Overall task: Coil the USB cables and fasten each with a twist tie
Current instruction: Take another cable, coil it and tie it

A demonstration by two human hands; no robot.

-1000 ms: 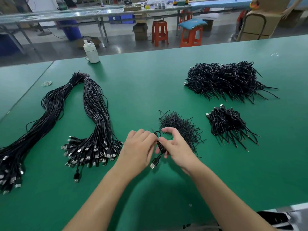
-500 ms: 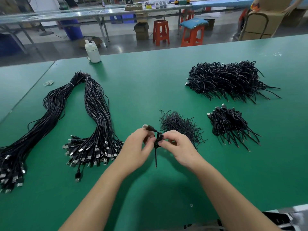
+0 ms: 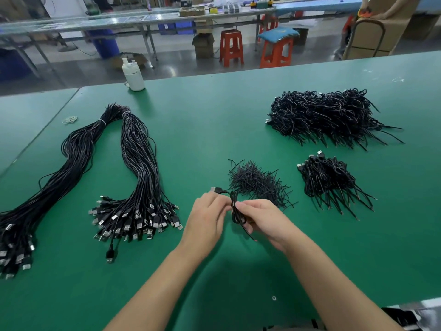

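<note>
Left hand (image 3: 207,217) and right hand (image 3: 263,218) pinch one coiled cable (image 3: 236,211) over bare green table (image 3: 214,130), clear of tie pile (image 3: 259,182)

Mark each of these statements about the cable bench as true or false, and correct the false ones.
1. Both hands hold one coiled cable above the table. True.
2. The white bottle lies on its side. False: it stands upright near the far edge.
3. The pile of twist ties lies just beyond the right hand. True.
4. The long uncoiled cables lie right of the hands. False: they lie left of the left hand.
5. Two heaps of coiled cables sit at right, the far heap bigger than the near heap. True.
</note>
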